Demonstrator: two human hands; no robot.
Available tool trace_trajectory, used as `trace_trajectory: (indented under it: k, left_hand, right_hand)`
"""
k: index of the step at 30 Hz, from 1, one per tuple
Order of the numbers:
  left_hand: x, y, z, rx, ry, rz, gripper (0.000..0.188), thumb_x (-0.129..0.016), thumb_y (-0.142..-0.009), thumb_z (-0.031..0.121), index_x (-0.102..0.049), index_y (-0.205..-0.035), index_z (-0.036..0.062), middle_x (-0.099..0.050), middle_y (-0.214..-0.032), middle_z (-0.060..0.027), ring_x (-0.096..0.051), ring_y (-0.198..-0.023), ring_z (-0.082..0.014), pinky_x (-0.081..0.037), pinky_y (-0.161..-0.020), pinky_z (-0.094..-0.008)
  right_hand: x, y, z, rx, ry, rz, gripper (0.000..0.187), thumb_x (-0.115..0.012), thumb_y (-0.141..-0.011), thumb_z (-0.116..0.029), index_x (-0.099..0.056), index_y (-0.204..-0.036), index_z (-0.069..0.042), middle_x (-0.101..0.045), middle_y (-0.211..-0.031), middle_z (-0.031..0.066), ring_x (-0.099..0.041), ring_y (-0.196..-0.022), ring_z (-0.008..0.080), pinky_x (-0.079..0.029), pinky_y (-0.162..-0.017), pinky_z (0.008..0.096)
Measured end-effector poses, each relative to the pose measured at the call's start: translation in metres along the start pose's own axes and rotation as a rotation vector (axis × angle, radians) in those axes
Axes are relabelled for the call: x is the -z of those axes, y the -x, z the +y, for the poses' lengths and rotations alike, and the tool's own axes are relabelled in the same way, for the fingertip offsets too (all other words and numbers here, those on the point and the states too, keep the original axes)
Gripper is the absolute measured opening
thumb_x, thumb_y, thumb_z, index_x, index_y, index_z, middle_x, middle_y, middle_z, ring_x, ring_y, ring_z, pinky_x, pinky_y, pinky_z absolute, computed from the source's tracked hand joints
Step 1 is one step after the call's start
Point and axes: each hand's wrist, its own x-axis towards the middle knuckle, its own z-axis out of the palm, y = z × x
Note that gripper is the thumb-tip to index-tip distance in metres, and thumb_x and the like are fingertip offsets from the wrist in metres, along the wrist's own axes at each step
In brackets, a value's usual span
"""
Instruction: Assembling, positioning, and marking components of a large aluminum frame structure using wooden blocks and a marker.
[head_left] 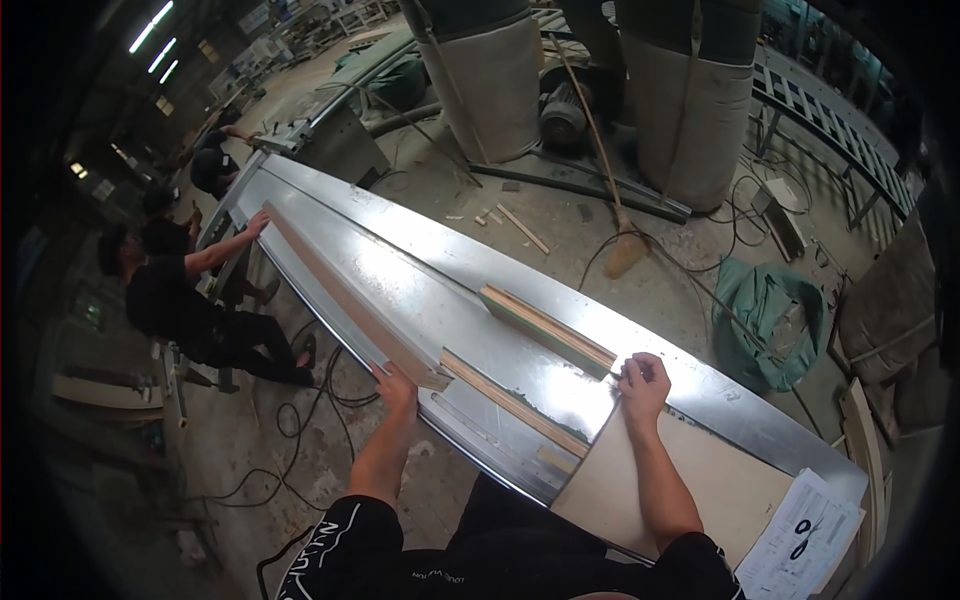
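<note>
A long, pale-faced board [345, 290] runs lengthwise along the near edge of a shiny metal machine table [420, 240]. Against its near end lies my left hand [396, 388], fingers apart and touching the board's side. My right hand [645, 388] is raised over the corner of a flat beige panel [680, 480], its fingers curled together; whatever is in them, if anything, is hidden. Close by ends a layered plywood strip [550, 328] with a green side. Another plywood strip [515, 405] lies between the long board and the panel.
At the board's far end, a person in black [180, 285] rests a hand on it. Printed sheets [800, 535] lie on the panel's right. Beyond the table stand large dust bags [485, 90], a motor [565, 112], a broom [625, 250] and a green sack [770, 320]. Cables [300, 420] cross the floor.
</note>
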Motion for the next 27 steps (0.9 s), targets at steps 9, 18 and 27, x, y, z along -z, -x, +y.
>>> trace_trajectory:
  k: [9, 18, 27]
  left_hand:
    - [-0.003, -0.009, -0.012, -0.057, 0.014, -0.009, 0.063, -0.029, -0.086, 0.052, -0.016, -0.14, 0.0228, -0.041, -0.119, -0.0328, -0.044, -0.107, -0.0471, -0.032, -0.092, -0.0511]
    - [-0.006, -0.011, -0.014, 0.002, 0.021, 0.017, 0.06, -0.028, -0.086, 0.052, -0.017, -0.14, 0.0278, -0.044, -0.117, -0.03, -0.046, -0.105, -0.0461, -0.033, -0.092, -0.0525]
    - [-0.011, -0.019, -0.023, -0.064, 0.04, 0.044, 0.059, -0.028, -0.086, 0.053, -0.019, -0.139, 0.0298, -0.044, -0.118, -0.0284, -0.045, -0.106, -0.0452, -0.033, -0.091, -0.0542]
  right_hand:
    - [0.003, -0.002, 0.002, -0.025, -0.084, -0.023, 0.009, -0.053, -0.085, -0.001, -0.054, -0.094, 0.0, -0.056, -0.074, 0.0047, -0.053, -0.065, 0.0093, -0.041, -0.051, 0.0193]
    - [0.0, 0.0, -0.001, -0.018, -0.053, -0.024, 0.012, -0.057, -0.084, -0.003, -0.054, -0.095, 0.001, -0.058, -0.076, 0.006, -0.054, -0.064, 0.0078, -0.042, -0.049, 0.0177]
    - [-0.001, 0.0, -0.003, -0.035, -0.089, -0.038, 0.012, -0.057, -0.084, -0.002, -0.053, -0.095, 0.001, -0.062, -0.083, 0.0094, -0.06, -0.074, 0.0111, -0.044, -0.051, 0.0178]
